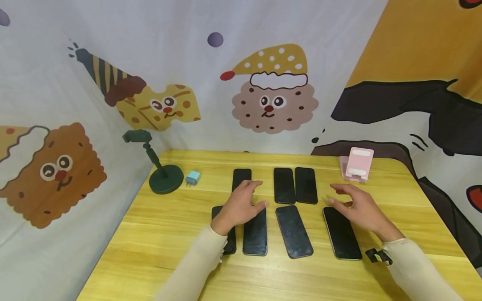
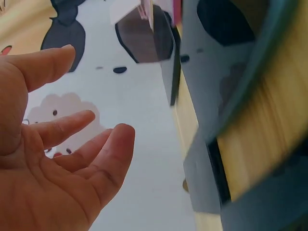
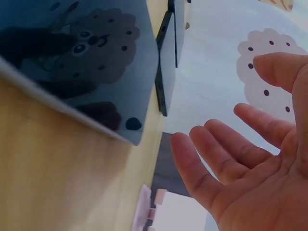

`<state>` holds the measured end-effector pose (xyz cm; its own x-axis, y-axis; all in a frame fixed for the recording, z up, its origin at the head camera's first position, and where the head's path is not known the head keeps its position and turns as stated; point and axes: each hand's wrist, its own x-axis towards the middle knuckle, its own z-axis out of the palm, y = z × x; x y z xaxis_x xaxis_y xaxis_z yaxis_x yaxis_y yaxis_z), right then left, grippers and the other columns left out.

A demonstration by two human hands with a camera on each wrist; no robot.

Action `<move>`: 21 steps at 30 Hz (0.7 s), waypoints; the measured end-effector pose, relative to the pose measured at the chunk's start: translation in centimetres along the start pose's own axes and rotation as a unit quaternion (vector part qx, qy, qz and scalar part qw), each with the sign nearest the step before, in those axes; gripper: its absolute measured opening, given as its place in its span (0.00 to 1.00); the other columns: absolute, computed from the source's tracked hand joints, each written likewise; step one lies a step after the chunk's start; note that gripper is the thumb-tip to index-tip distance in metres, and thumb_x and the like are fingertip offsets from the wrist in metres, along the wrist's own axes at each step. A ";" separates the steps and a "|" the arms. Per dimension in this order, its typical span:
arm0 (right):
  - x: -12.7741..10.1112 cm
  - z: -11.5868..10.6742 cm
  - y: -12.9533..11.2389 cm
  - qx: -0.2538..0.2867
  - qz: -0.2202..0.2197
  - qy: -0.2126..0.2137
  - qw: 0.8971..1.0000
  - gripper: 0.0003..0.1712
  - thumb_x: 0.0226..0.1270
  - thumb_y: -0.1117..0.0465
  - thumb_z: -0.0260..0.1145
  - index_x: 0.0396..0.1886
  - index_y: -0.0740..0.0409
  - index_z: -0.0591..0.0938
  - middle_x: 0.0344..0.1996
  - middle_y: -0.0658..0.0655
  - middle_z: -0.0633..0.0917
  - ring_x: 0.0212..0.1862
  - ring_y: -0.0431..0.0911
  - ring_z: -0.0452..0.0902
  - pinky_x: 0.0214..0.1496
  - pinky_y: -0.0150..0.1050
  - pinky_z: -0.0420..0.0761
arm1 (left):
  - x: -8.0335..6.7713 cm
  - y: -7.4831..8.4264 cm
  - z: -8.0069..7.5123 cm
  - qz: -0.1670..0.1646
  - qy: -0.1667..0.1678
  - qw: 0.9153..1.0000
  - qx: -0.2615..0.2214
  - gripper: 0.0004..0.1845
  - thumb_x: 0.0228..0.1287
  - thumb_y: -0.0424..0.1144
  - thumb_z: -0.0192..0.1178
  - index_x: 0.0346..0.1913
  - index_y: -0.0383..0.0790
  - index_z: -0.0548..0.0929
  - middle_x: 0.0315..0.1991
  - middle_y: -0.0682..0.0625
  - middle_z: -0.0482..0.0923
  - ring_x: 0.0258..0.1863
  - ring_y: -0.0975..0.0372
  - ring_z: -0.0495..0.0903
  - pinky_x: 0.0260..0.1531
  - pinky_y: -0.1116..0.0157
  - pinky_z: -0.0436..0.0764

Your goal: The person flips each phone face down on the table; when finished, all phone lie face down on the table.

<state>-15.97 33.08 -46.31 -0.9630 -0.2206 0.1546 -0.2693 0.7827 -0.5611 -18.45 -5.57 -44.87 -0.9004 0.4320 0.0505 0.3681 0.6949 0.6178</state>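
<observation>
Left hand (image 1: 241, 205) fingers relaxed and spread, holding nothing, hovering over the phones (image 1: 255, 232) at the left of the table (image 1: 150, 251). Right hand (image 1: 359, 205) likewise loose, above the rightmost phone (image 1: 342, 233). Seven phones lie flat in two rows: three back, four front. One pink stand (image 1: 357, 164), one green stand (image 1: 162, 171), one charger (image 1: 193, 177).

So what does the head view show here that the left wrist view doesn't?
Only the head view shows the dark green round-based stand, the pale blue charger plug, the right hand and all seven black phones, such as the middle one in the front row. Only the left wrist view shows the left hand's bare palm, fingers relaxed, holding nothing. Both show the yellow wooden table and the pink phone holder.
</observation>
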 end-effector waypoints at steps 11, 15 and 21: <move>-2.4 -0.4 0.9 0.027 0.050 -0.005 0.998 0.32 0.78 0.48 0.69 0.72 0.62 0.77 0.66 0.69 0.81 0.63 0.65 0.80 0.54 0.58 0.87 | 0.3 3.1 2.8 -0.006 -0.038 0.995 -0.091 0.35 0.74 0.50 0.68 0.78 0.43 0.72 0.71 0.41 0.74 0.59 0.52 0.84 0.47 0.63 0.85; -3.2 -0.4 1.0 0.029 0.073 -0.015 0.997 0.32 0.79 0.47 0.67 0.72 0.60 0.77 0.65 0.68 0.82 0.62 0.64 0.80 0.54 0.59 0.87 | 0.4 3.8 4.1 -0.019 -0.057 0.990 -0.126 0.33 0.74 0.50 0.68 0.76 0.42 0.74 0.70 0.41 0.76 0.58 0.53 0.84 0.44 0.66 0.84; -4.4 0.1 1.2 0.036 0.090 -0.024 0.995 0.32 0.79 0.47 0.67 0.73 0.61 0.76 0.65 0.68 0.82 0.62 0.62 0.81 0.49 0.41 0.86 | 0.4 4.9 6.3 -0.032 -0.090 0.977 -0.193 0.31 0.73 0.48 0.69 0.74 0.43 0.75 0.67 0.43 0.79 0.57 0.58 0.84 0.49 0.67 0.85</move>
<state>-12.09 34.91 -47.72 -0.9939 -0.1096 0.0094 -0.0908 0.7692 -0.6326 -15.57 1.65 -46.80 -0.8503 0.5136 -0.1152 0.1667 0.4704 0.8666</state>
